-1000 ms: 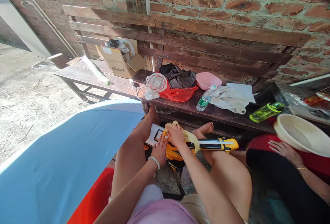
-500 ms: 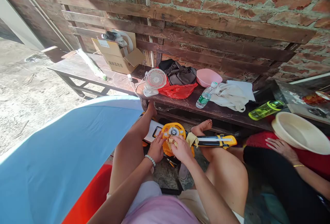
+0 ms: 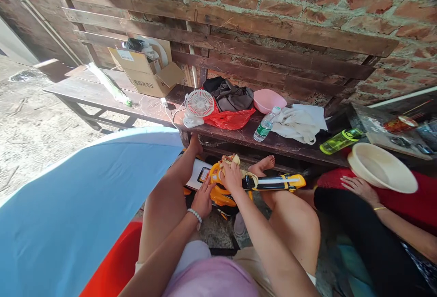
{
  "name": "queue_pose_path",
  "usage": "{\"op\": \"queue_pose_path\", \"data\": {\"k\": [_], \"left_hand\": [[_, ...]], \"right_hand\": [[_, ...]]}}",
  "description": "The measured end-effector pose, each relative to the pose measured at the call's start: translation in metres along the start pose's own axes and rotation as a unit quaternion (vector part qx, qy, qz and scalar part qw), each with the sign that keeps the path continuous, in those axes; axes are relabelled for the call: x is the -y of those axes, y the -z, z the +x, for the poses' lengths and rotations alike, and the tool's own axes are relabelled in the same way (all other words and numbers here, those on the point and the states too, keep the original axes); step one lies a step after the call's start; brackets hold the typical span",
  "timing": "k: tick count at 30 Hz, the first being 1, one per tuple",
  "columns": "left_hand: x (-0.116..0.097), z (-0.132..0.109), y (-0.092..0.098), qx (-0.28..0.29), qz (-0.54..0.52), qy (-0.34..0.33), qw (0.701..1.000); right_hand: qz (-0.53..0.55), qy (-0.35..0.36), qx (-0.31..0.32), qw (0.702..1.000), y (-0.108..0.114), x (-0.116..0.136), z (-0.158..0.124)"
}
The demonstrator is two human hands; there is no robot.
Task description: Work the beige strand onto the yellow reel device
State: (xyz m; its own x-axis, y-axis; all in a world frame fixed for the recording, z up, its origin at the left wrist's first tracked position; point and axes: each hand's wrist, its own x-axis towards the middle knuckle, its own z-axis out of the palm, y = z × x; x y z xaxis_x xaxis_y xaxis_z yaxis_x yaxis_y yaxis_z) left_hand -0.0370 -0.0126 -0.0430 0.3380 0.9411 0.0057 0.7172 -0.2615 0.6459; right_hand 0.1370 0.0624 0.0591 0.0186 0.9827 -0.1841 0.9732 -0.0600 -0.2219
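Note:
Between my knees stands a yellow, black and white ride-on toy (image 3: 225, 195) with a steering wheel and a long arm (image 3: 282, 182) pointing right. My right hand (image 3: 231, 176) is closed on a pale yellow cloth (image 3: 251, 177) over the steering wheel, hiding much of it. A bunched, reddish-brown patch shows at the top of the cloth, past the fingers. My left hand (image 3: 202, 200) has its fingers stretched out at the wheel's left edge, beside the white panel (image 3: 194, 175); it holds nothing that I can see.
A wooden bench (image 3: 150, 111) bears a cardboard box (image 3: 146, 80), a small fan (image 3: 200, 103), a red bag (image 3: 232, 120), a pink basin (image 3: 269, 100) and a water bottle (image 3: 266, 125). Another person's hand (image 3: 360, 188) rests near a cream basin (image 3: 384, 169). Blue fabric (image 3: 85, 210) spreads at left.
My right hand has moved up over the wheel with the cloth, whose reddish-brown part now shows. My left hand has drawn slightly back and left. The whole view has shifted a little.

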Motion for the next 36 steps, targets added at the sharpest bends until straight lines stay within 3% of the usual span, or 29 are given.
{"op": "queue_pose_path", "data": {"k": [8, 13, 16, 19, 22, 25, 28, 31, 36], "left_hand": [[-0.002, 0.003, 0.0, -0.011, -0.023, 0.005, 1.0], [-0.003, -0.001, 0.004, 0.001, -0.003, 0.01, 1.0], [-0.003, -0.003, 0.003, -0.002, 0.001, 0.004, 1.0], [-0.003, -0.003, -0.001, -0.012, -0.007, 0.005, 1.0], [-0.002, -0.002, -0.004, -0.023, -0.015, 0.001, 1.0], [-0.001, -0.001, -0.004, -0.019, -0.016, -0.004, 1.0], [-0.001, -0.002, -0.002, -0.006, -0.014, -0.003, 1.0], [-0.001, -0.003, 0.0, -0.002, -0.023, -0.011, 1.0], [-0.003, -0.003, 0.0, -0.006, -0.041, -0.009, 0.999]], "right_hand": [[0.048, 0.047, 0.051, 0.996, -0.012, -0.003, -0.075], [0.227, 0.084, 0.052, 0.969, -0.004, -0.016, -0.096], [0.337, 0.079, -0.035, 0.938, 0.024, -0.042, -0.098], [0.402, 0.025, -0.158, 0.902, 0.052, -0.081, -0.083], [0.431, -0.057, -0.225, 0.872, 0.058, -0.118, -0.055], [0.293, -0.103, -0.188, 0.932, 0.04, -0.131, -0.038], [0.101, -0.084, -0.14, 0.981, 0.018, -0.123, -0.043], [0.028, -0.075, -0.128, 0.989, 0.009, -0.112, -0.058], [0.052, -0.073, -0.103, 0.991, 0.006, -0.115, -0.08]]}}
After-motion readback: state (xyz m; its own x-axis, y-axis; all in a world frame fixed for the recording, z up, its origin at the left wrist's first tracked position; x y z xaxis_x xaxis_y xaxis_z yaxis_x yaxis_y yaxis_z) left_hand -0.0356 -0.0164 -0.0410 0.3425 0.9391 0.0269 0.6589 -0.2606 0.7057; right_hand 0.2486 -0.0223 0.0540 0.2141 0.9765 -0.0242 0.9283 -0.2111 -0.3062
